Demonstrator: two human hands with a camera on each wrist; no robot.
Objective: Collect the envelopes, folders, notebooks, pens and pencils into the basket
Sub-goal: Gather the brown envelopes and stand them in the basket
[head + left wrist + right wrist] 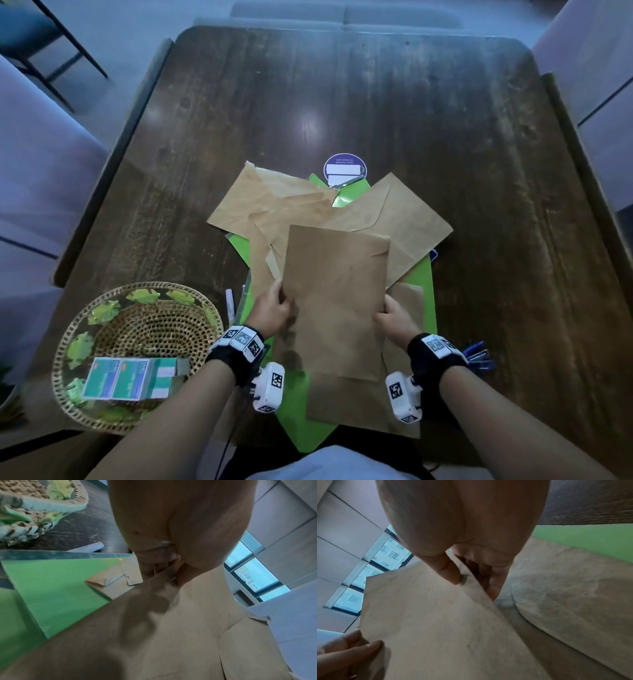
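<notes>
A brown envelope [334, 301] is lifted above the pile, held by both hands. My left hand [274, 308] pinches its left edge, thumb on top; the left wrist view shows that hand [164, 566] with thumb and fingers closed on the paper [171, 628]. My right hand [394, 317] pinches the right edge, and in the right wrist view this hand [471, 577] has its thumb above and fingers beneath the envelope [436, 622]. Several more brown envelopes [394, 212] lie fanned over green folders [424, 277]. The woven basket [137, 294] sits at the near left.
Teal boxes [133, 378] lie inside the basket. A white pen [230, 303] lies between basket and pile. Blue pens [478, 356] show by my right wrist. A round purple sticker [344, 168] sits beyond the pile. The dark wooden table [445, 102] extends far.
</notes>
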